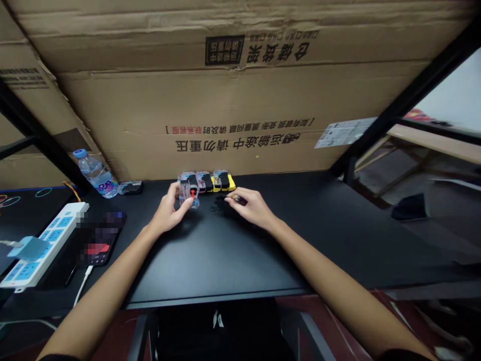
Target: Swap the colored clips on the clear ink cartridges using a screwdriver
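My left hand is closed around a small clear plastic cartridge with a red part, held just above the black desk. My right hand rests on the desk to its right, fingers pinched on a small dark piece. A few small black parts lie on the desk between my hands. Behind them, against the cardboard, stands a row of similar cartridges, clear, pink and yellow.
A large cardboard sheet walls off the back of the desk. At the left are a water bottle, a white power strip, a phone on a cable and a small packet. Black frame posts stand at the right.
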### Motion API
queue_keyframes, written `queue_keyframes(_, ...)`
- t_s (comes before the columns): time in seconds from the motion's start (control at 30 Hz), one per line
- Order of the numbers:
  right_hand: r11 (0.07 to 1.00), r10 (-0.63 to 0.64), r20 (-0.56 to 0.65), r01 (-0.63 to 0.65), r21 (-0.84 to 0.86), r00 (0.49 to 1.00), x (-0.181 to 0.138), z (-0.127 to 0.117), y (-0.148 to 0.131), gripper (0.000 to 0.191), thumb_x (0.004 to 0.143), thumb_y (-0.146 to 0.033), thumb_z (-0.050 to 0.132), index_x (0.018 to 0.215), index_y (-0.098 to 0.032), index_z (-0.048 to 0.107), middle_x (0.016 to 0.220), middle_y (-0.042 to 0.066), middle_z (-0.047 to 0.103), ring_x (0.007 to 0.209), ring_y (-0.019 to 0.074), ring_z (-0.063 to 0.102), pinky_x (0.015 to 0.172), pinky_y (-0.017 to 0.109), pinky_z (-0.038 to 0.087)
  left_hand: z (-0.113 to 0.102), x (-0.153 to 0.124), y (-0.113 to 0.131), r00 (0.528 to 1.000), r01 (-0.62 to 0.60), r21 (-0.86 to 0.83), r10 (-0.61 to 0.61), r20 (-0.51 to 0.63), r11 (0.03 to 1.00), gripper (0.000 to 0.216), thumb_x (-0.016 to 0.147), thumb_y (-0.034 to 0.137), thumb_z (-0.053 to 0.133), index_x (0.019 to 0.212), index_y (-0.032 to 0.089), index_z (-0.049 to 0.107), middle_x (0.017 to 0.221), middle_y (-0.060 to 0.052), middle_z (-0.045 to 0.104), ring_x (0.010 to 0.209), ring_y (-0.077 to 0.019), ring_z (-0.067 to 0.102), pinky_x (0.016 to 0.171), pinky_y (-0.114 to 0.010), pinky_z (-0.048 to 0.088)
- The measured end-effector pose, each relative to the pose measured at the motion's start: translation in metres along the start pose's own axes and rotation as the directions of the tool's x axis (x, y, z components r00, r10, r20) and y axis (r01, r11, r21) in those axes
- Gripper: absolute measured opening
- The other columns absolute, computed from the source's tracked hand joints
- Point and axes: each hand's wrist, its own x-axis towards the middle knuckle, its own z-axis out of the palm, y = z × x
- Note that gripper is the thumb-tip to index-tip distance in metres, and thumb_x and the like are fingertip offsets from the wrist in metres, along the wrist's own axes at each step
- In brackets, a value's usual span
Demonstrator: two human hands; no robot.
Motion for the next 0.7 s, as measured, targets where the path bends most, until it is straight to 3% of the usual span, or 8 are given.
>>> queue_keyframes(0.1, 0.975, 0.134, -0.167, -0.160, -0.152, 0.977, 0.001, -0.022, 0.023, 0.031, 0.102, -0.045, 0.061, 0.103, -0.021, 0.081, 0.100, 0.012, 0.080, 0.087, 0.0257, 0.073, 0.079, 0.036, 0.055, -0.013, 0.006, -0.005, 0.990, 0.064, 0.092, -0.052, -0.129, 0.994, 0.065, 0.098, 0.041, 0.064, 0.154, 0.021, 0.038, 0.099, -0.004, 0.075, 0.079, -0.0175, 0.072, 0.083, -0.034, 0.060)
queue_keyframes(0.17, 0.923, 0.231, -0.236, -0.289, -0.254, 0.944, 0.001, -0.035, 0.036, 0.032, 0.101, -0.044, 0.061, 0.103, -0.020, 0.082, 0.101, 0.013, 0.081, 0.089, 0.0273, 0.074, 0.080, 0.036, 0.055, -0.023, 0.010, -0.011, 0.979, 0.153, 0.182, -0.124, -0.163, 0.971, 0.065, 0.099, 0.042, 0.060, 0.157, 0.022, 0.038, 0.098, -0.004, 0.073, 0.072, -0.0161, 0.068, 0.078, -0.033, 0.058)
queue_keyframes(0.23, 0.844, 0.334, -0.231, -0.400, -0.358, 0.914, 0.001, -0.043, 0.045, 0.030, 0.099, -0.041, 0.061, 0.100, -0.021, 0.083, 0.100, 0.014, 0.082, 0.091, 0.0285, 0.075, 0.077, 0.034, 0.053, -0.034, 0.012, -0.018, 0.972, 0.229, 0.278, -0.203, -0.120, 0.933, 0.056, 0.098, 0.042, 0.059, 0.150, 0.024, 0.049, 0.100, -0.005, 0.074, 0.071, -0.0164, 0.067, 0.079, -0.033, 0.057)
queue_keyframes(0.37, 0.714, 0.502, -0.170, -0.517, -0.471, 0.848, 0.006, -0.045, 0.052, 0.031, 0.099, -0.040, 0.059, 0.098, -0.022, 0.084, 0.102, 0.013, 0.083, 0.096, 0.0303, 0.076, 0.073, 0.033, 0.050, -0.045, 0.012, -0.030, 0.928, 0.337, 0.442, -0.373, -0.006, 0.832, 0.051, 0.096, 0.039, 0.056, 0.145, 0.024, 0.055, 0.098, -0.007, 0.075, 0.075, -0.0220, 0.071, 0.084, -0.036, 0.057)
queue_keyframes(0.47, 0.720, 0.503, -0.176, -0.523, -0.456, 0.846, 0.010, -0.041, 0.050, 0.035, 0.101, -0.044, 0.057, 0.102, -0.023, 0.084, 0.105, 0.013, 0.082, 0.096, 0.0298, 0.075, 0.072, 0.033, 0.048, -0.045, 0.011, -0.033, 0.866, 0.386, 0.583, -0.498, 0.038, 0.715, 0.055, 0.097, 0.044, 0.055, 0.148, 0.025, 0.052, 0.104, -0.012, 0.078, 0.089, -0.0308, 0.076, 0.086, -0.040, 0.057)
queue_keyframes(0.57, 0.754, 0.421, -0.246, -0.487, -0.441, 0.873, 0.011, -0.038, 0.044, 0.035, 0.100, -0.043, 0.056, 0.104, -0.022, 0.084, 0.104, 0.012, 0.080, 0.094, 0.0289, 0.074, 0.069, 0.032, 0.047, -0.042, 0.010, -0.031, 0.808, 0.362, 0.734, -0.586, 0.061, 0.575, 0.057, 0.102, 0.052, 0.047, 0.150, 0.023, 0.051, 0.115, -0.019, 0.079, 0.104, -0.0394, 0.077, 0.089, -0.047, 0.056)
queue_keyframes(0.7, 0.788, 0.314, -0.312, -0.429, -0.441, 0.897, 0.010, -0.037, 0.033, 0.028, 0.096, -0.036, 0.058, 0.101, -0.023, 0.083, 0.100, 0.011, 0.079, 0.090, 0.0282, 0.072, 0.065, 0.032, 0.046, -0.045, 0.009, -0.029, 0.823, 0.279, 0.849, -0.567, 0.029, 0.448, 0.059, 0.106, 0.056, 0.039, 0.142, 0.016, 0.060, 0.112, -0.024, 0.079, 0.113, -0.0444, 0.073, 0.098, -0.055, 0.049)
